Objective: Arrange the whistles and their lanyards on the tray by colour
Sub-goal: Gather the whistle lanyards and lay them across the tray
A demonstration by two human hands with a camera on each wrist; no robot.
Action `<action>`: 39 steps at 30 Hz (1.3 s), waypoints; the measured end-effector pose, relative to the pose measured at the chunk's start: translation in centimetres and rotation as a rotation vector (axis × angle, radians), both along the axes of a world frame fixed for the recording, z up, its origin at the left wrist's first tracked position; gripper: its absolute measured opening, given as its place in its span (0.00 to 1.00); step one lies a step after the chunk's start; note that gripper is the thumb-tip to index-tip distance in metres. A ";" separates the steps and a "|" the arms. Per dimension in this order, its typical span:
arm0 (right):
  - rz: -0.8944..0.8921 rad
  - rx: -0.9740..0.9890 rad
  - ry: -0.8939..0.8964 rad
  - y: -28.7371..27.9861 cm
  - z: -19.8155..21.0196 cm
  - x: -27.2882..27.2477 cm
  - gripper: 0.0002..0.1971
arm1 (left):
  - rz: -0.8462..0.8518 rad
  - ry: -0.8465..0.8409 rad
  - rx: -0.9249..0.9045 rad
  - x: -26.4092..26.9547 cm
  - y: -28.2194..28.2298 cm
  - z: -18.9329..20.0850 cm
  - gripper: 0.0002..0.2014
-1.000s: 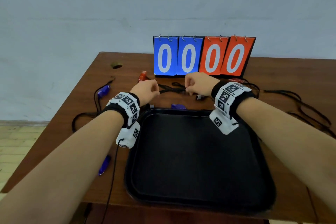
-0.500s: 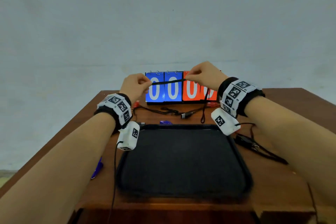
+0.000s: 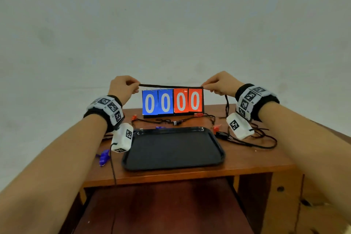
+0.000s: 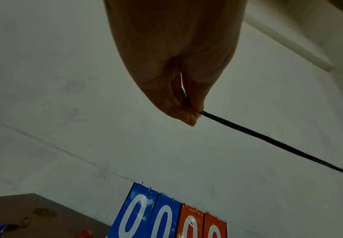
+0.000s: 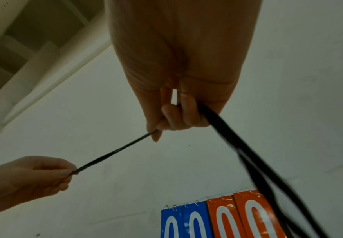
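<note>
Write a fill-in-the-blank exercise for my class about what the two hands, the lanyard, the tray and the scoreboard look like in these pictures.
1. The left hand and right hand stretch a ____ lanyard between them.
2. The black tray holds ____ whistles.
3. Each card of the scoreboard shows the digit ____.
4. The scoreboard's two left cards are blue and its two right cards are ____.

Missing words: black; no; 0; red

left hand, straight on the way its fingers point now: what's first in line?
Likely the right hand: the left hand pinches the taut black lanyard, fingertips aimed along it. Depth unclear.
</note>
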State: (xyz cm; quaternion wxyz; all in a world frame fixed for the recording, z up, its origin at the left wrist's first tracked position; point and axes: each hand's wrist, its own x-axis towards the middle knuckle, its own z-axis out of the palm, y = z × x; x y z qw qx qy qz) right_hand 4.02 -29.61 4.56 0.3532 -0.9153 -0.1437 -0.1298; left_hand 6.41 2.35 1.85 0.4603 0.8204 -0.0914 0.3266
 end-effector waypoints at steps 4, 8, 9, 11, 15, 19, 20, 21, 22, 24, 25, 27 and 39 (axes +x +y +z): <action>0.002 0.115 -0.006 -1.7 -0.1 -3.0 0.10 | 0.019 -0.004 -0.040 -2.4 1.6 0.1 0.03; -0.042 0.139 -0.007 -2.6 -0.7 -3.6 0.08 | 0.056 0.012 -0.046 -3.4 3.3 -0.4 0.05; -0.070 0.130 -0.021 -2.7 -1.1 -3.4 0.08 | 0.067 0.015 -0.052 -3.4 3.7 -0.8 0.06; -0.108 0.117 -0.027 -2.8 -1.7 -2.7 0.08 | 0.083 0.058 -0.085 -2.9 4.8 -1.8 0.07; -0.142 0.226 0.025 -3.3 -3.4 0.0 0.07 | 0.030 0.282 -0.094 -1.0 6.7 -4.7 0.06; -0.227 0.205 0.073 -3.1 -6.4 4.4 0.04 | -0.005 0.408 -0.123 1.1 7.6 -7.6 0.01; -0.243 0.188 0.098 -3.0 -7.3 5.6 0.03 | -0.022 0.451 -0.113 1.8 8.0 -8.4 0.01; -0.246 0.182 0.139 -3.0 -8.3 6.7 0.03 | -0.032 0.496 -0.085 2.3 8.3 -9.0 0.02; -0.236 0.185 0.190 -3.1 -9.3 7.8 0.02 | -0.043 0.537 -0.066 3.1 8.7 -9.7 0.03; -0.187 0.178 0.288 -3.3 -11.1 9.7 0.03 | -0.047 0.616 -0.061 4.6 9.1 -10.5 0.03; -0.170 0.163 0.327 -3.4 -11.7 10.5 0.03 | -0.057 0.671 -0.083 5.3 9.3 -10.9 0.03; -0.150 0.135 0.384 -3.5 -12.5 11.9 0.03 | -0.094 0.781 -0.125 6.5 9.2 -11.4 0.04; -0.085 -0.010 0.640 -4.6 -15.1 17.6 0.03 | -0.153 1.087 0.057 13.9 9.8 -12.3 0.04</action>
